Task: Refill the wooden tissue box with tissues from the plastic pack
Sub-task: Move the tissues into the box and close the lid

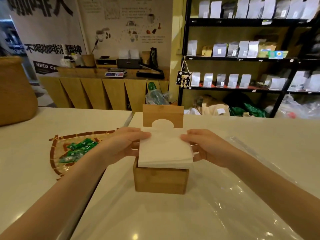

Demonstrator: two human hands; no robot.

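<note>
Reading from the left: a tray [57,163] of green packets [78,149] lies on the table [26,170], just beside the box [161,181]. The left hand [121,146] pinches the left edge of the tissues [164,149], thumb on top. The tissues rest tilted across the open box, not yet seated inside. The lid [162,115] stands upright behind. The right hand [206,146] pinches the right edge likewise. Clear wrap [233,205] lies spread at the right, apparently empty.

Handling, as judged: the tissues are light, soft and loosely stacked; sheets may fan or slip. Grip both side edges, square the stack to the opening, then lower it.
</note>
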